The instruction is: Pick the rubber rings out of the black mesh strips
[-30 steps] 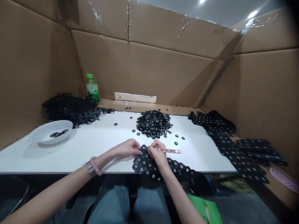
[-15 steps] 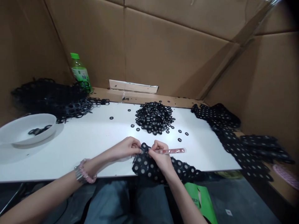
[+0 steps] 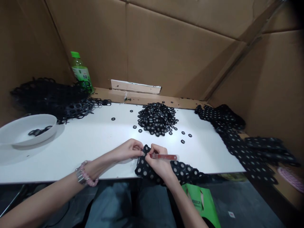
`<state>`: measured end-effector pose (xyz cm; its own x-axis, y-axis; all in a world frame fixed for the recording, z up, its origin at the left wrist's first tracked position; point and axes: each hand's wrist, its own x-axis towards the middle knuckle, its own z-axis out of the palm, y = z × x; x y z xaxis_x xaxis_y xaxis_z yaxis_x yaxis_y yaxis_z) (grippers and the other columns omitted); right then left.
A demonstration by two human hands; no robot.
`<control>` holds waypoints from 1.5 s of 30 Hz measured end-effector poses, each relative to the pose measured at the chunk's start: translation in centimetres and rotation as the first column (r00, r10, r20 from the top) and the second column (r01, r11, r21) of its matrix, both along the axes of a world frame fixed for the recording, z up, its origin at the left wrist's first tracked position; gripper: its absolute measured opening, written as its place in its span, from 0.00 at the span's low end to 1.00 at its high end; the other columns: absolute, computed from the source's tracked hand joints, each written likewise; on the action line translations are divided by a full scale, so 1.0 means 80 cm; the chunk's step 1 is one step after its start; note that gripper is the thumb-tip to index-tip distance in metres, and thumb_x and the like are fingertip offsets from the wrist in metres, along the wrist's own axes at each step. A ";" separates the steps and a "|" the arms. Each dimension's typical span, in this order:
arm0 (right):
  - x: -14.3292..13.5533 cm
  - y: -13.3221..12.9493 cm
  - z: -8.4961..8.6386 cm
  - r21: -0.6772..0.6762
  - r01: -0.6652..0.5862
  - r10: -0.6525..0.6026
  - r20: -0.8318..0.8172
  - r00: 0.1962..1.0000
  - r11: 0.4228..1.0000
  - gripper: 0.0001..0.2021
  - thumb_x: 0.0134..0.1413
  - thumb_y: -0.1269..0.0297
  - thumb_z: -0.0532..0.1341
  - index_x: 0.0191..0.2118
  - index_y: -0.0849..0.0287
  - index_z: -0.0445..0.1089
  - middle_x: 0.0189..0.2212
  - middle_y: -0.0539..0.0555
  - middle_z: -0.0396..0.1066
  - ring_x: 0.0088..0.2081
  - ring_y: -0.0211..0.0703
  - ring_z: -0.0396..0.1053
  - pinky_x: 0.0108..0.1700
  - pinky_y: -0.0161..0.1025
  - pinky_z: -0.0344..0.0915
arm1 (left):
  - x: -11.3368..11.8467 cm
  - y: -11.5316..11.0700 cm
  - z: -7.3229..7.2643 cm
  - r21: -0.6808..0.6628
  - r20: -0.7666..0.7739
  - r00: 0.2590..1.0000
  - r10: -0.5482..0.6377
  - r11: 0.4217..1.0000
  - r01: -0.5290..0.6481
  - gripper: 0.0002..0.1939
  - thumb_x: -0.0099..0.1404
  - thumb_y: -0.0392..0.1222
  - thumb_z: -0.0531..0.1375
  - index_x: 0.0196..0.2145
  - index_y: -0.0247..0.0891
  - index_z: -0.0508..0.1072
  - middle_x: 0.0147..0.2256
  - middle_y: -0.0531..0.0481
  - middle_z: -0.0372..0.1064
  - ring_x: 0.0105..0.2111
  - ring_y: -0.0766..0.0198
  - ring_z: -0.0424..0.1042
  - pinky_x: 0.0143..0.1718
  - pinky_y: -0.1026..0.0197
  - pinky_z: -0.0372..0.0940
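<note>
My left hand [image 3: 129,149] is closed in a pinch on the top left corner of a black cloth with pale round dots [image 3: 143,170]. The cloth lies at the front edge of the white table, its right part trailing along that edge. Over its middle, my right hand [image 3: 159,164] grips a slim tool with a red handle [image 3: 167,157], held like a pen. The tool's tip is hidden by my fingers, close to my left fingertips. Just beyond my hands stands a heap of small black rings with pale centres [image 3: 156,118], several loose ones around it.
A white bowl [image 3: 51,122] with a few black pieces stands at the left. Behind it are tangled black netting [image 3: 47,98] and a green bottle [image 3: 82,74]. More dotted black cloth [image 3: 234,142] covers the table's right end. Cardboard walls [image 3: 166,47] enclose the table; a green bag [image 3: 206,202] is below.
My right hand and the red-handled tool have shifted left, nearer my left fingertips. My left hand keeps its pinch on the cloth in almost the same place.
</note>
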<state>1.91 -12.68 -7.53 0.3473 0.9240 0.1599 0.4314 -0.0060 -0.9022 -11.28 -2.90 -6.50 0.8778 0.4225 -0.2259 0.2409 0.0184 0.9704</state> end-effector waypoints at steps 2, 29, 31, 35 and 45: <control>0.005 0.001 0.000 0.015 -0.018 0.018 -0.062 0.998 1.000 0.09 0.35 0.74 0.55 0.15 0.58 0.53 0.13 0.44 0.53 0.18 0.33 0.51 0.21 0.32 0.49 | 0.001 0.002 0.005 0.040 -0.014 0.999 -0.030 0.999 0.030 0.07 0.52 0.41 0.57 0.24 0.34 0.64 0.15 0.60 0.52 0.17 0.73 0.52 0.19 0.69 0.46; 0.027 0.016 -0.005 0.018 0.019 -0.013 -0.299 0.954 1.000 0.10 0.37 0.72 0.58 0.16 0.57 0.55 0.12 0.43 0.57 0.16 0.32 0.54 0.20 0.31 0.47 | 0.020 0.026 0.010 0.146 -0.106 0.991 -0.080 0.985 0.096 0.16 0.55 0.51 0.56 0.22 0.34 0.63 0.17 0.58 0.53 0.18 0.72 0.50 0.19 0.67 0.45; 0.027 0.015 -0.005 0.020 0.019 -0.012 -0.290 0.957 1.000 0.09 0.37 0.73 0.58 0.17 0.57 0.55 0.12 0.43 0.57 0.17 0.33 0.55 0.20 0.31 0.47 | 0.020 0.026 0.010 0.148 -0.110 0.991 -0.082 0.984 0.097 0.15 0.55 0.50 0.56 0.21 0.34 0.63 0.17 0.57 0.53 0.18 0.72 0.50 0.20 0.67 0.45; 0.027 0.015 -0.005 0.032 0.009 0.002 -0.318 0.948 0.999 0.09 0.38 0.73 0.57 0.17 0.57 0.55 0.12 0.43 0.57 0.17 0.33 0.56 0.21 0.32 0.48 | 0.019 0.027 0.009 0.139 -0.091 0.993 -0.080 0.986 0.093 0.14 0.56 0.48 0.56 0.22 0.34 0.64 0.17 0.58 0.52 0.19 0.72 0.50 0.20 0.67 0.45; 0.028 0.014 -0.006 0.037 0.029 -0.015 -0.335 0.942 0.999 0.10 0.36 0.74 0.58 0.16 0.58 0.55 0.12 0.43 0.58 0.17 0.33 0.55 0.21 0.31 0.48 | 0.017 0.027 0.007 0.130 -0.051 0.996 -0.071 0.988 0.077 0.12 0.55 0.47 0.56 0.23 0.34 0.65 0.18 0.57 0.53 0.19 0.72 0.51 0.20 0.68 0.46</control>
<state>4.15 -11.53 -8.05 0.4070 0.9109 0.0682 0.1045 0.0277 -0.9941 -9.89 -0.71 -5.92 0.8977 0.3853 -0.2137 0.2815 -0.1286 0.9509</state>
